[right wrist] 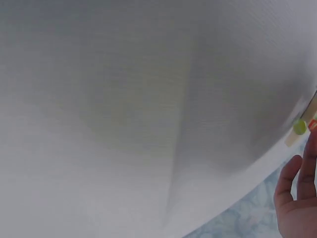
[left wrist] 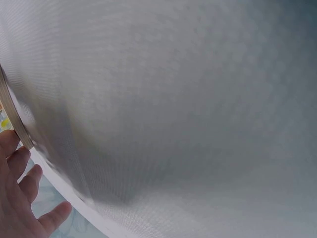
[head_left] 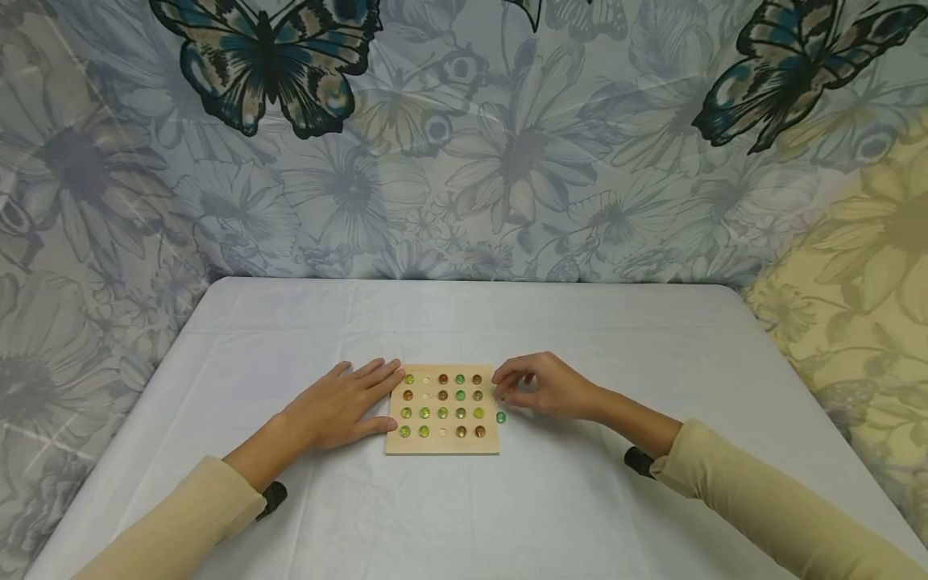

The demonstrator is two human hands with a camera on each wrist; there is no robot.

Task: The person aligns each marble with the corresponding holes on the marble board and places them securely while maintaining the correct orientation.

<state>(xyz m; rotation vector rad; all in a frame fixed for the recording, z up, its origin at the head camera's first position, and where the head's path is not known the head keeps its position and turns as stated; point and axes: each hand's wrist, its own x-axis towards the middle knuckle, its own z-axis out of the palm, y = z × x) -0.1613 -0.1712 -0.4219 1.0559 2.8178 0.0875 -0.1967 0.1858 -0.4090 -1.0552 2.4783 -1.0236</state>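
Note:
A pale wooden board [head_left: 442,449] lies flat on the white-covered table, with rows of round hollows. Green, yellow-green and brown glass marbles [head_left: 443,413] fill most of them; 3 hollows show no marble. Over the board's left edge, my left hand [head_left: 344,411] rests with fingers spread and fairly straight. Its fingertips also touch the board's edge [left wrist: 14,114] in the left wrist view. At the right edge is my right hand [head_left: 545,387], fingers bent, thumb and index fingertips close together; whether they pinch anything is unclear. Just below them, a loose green marble [head_left: 501,417] sits beside the board.
A white cloth [head_left: 464,524] covers the table. Behind it hangs a fabric backdrop [head_left: 464,201] printed with flowers and butterflies. Black wrist cameras [head_left: 638,461] are under both sleeves [head_left: 761,503].

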